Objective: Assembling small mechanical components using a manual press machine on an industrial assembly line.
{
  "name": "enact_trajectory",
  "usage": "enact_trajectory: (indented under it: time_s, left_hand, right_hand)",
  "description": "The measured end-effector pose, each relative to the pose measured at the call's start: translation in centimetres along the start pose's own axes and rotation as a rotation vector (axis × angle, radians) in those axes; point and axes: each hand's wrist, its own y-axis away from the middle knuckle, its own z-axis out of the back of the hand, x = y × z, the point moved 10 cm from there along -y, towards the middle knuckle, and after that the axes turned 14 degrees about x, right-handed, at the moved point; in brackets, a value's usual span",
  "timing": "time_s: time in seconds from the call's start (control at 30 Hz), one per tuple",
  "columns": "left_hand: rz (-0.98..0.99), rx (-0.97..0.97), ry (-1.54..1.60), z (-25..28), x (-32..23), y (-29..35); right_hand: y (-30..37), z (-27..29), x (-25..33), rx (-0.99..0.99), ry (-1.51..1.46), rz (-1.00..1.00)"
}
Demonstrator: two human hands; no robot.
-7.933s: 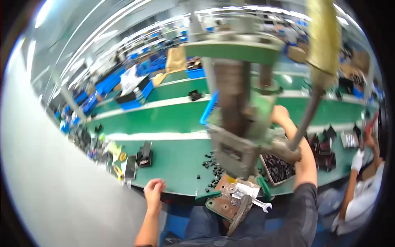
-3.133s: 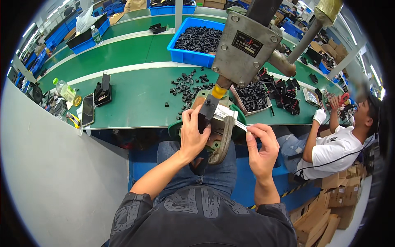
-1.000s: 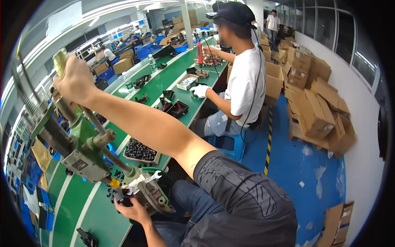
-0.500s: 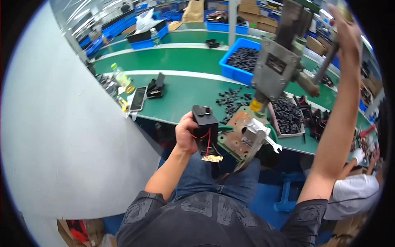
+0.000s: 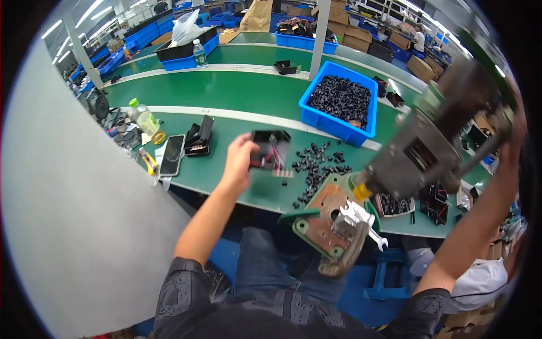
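Observation:
My left hand (image 5: pixel 240 158) is closed on the edge of a black plastic box (image 5: pixel 261 153), held above the green bench left of the bench press (image 5: pixel 415 155). The box's open side shows red wires inside, and a small light strip (image 5: pixel 282 173) hangs at its lower edge. My right arm reaches up to the press lever (image 5: pixel 480 152) at the far right. My right hand (image 5: pixel 512 107) is near the lever's end, its fingers hidden and blurred at the dark rim. A metal wrench (image 5: pixel 370 226) lies on the press base (image 5: pixel 322 212), below the yellow-collared ram (image 5: pixel 361 191).
Small black parts (image 5: pixel 316 169) lie scattered behind the press base. A blue bin (image 5: pixel 307 116) holds many more. At left are a phone (image 5: pixel 172 155), another black box (image 5: pixel 199 138), a bottle (image 5: pixel 144 120) and a cutter knife (image 5: pixel 148 162). Another person's white sleeve (image 5: pixel 480 285) shows at right.
My left hand has carried the black box away from the press, out over the bench, and tilted it so its inside shows. The view has shifted; my right arm stays raised by the lever.

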Motion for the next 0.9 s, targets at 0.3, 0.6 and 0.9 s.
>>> enact_trajectory:
  time_s: [0.3, 0.6, 0.9]
  left_hand:
    - [-0.328, -0.501, -1.609, 1.2, -3.6, -29.9]
    - [-0.428, 0.024, -1.471, -3.9, 8.5, -51.0]
    - [-0.457, 0.117, -1.707, -8.5, 4.2, -44.9]
  right_hand:
    - [-0.1, 1.5, -0.4, -0.009, -0.002, -0.019]
    - [-1.5, 4.9, 8.6, 0.112, -0.204, 0.009]
    - [-0.7, 4.7, 9.9, 0.145, -0.184, 0.056]
